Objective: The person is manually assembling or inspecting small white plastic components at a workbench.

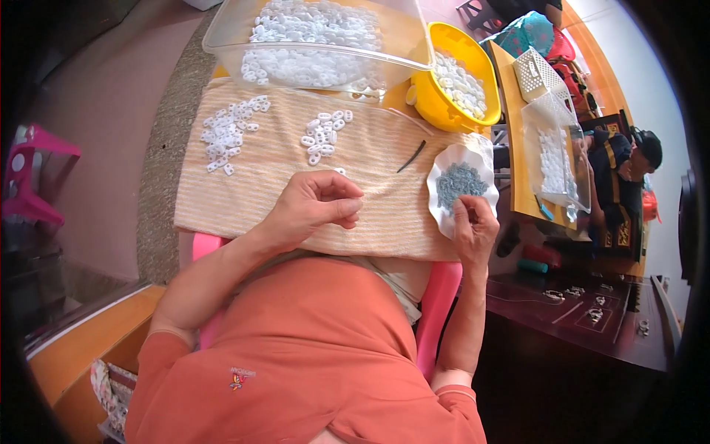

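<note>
My left hand (314, 203) hovers over the striped cloth (277, 163), its fingers curled into a pinch; whatever they hold is hidden. At the near edge of a white wavy-rimmed dish (437, 201), my right hand (475, 226) is closed, thumb against fingers, beside the small grey-blue translucent pieces (460, 183). Any piece in its fingertips is too small to make out. White oval pieces with holes lie in a larger left group (224, 133) and a smaller middle group (322, 138). One white piece (340, 171) shows just beyond my left hand. A thin dark strip (412, 156) lies left of the dish.
A clear plastic bin (318, 50) of white pieces stands at the far side, with a yellow basin (429, 111) of similar pieces to its right. Pink chair arms (438, 314) flank me. Further right, a person (629, 159) sits by another table (525, 207). A pink stool (33, 174) stands left.
</note>
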### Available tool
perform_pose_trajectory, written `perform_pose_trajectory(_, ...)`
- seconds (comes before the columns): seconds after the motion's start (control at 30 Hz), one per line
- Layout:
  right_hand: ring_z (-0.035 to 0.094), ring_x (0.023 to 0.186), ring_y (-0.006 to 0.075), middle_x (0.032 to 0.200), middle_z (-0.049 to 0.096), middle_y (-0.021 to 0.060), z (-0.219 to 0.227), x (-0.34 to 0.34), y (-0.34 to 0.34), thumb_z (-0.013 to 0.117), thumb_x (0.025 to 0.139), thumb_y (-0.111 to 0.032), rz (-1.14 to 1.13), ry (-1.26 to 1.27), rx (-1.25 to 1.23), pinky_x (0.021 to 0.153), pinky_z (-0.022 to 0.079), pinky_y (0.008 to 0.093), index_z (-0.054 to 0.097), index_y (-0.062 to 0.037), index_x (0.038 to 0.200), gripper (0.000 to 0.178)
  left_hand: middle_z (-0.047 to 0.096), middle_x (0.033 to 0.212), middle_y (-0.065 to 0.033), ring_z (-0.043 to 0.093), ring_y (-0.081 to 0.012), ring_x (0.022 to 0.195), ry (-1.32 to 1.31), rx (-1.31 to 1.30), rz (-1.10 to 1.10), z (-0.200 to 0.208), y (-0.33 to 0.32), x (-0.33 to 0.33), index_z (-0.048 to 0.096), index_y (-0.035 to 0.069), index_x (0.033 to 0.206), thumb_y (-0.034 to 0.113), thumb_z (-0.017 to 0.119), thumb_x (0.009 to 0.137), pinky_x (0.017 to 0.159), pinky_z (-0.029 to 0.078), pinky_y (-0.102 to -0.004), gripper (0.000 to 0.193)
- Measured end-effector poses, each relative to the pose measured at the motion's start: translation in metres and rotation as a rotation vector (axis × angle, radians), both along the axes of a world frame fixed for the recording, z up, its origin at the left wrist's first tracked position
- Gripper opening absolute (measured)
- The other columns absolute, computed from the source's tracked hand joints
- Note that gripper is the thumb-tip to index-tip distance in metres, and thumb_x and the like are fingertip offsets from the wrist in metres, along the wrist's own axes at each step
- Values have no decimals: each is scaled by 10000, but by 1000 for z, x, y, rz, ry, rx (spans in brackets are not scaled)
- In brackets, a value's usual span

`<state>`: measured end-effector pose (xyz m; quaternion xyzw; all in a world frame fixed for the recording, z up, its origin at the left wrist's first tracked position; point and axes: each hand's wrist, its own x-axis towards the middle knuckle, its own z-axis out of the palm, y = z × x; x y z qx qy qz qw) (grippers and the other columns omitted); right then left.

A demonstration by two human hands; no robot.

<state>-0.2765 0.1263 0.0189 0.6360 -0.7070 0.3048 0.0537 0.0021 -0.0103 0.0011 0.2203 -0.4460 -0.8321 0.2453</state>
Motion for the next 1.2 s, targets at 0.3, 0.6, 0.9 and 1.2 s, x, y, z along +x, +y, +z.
perform_pose_trajectory(0.3,519,684,72,839,573,27,-10,13,-2,613,888,-21,-48,-490,-60,626,417,191,619,31,912,58,660,840,-63,653,-128,751,22,85,7,-3,0,1,641,-7,993,31,661,857,697,561,-268,143)
perform_pose_trajectory(0.6,546,593,100,700,575,39,-13,90,-28,603,911,-68,80,-1238,110,565,468,228,606,29,950,104,672,895,-97,667,-146,799,0,154,-11,-3,0,0,627,-28,1044,41,638,877,744,567,-273,181)
perform_pose_trajectory(0.9,571,637,103,823,612,63,-20,110,-39,605,908,-65,225,-1314,151,588,492,230,616,30,938,101,680,892,-107,669,-144,810,-1,129,-17,1,1,1,622,-40,1071,35,641,869,742,566,-271,216)
perform_pose_trajectory(1.2,578,650,97,800,621,51,-23,113,-37,570,932,-69,245,-1376,199,617,494,223,601,31,953,107,679,890,-102,663,-141,807,25,160,-26,-1,2,0,629,-32,1052,21,637,870,741,565,-267,190)
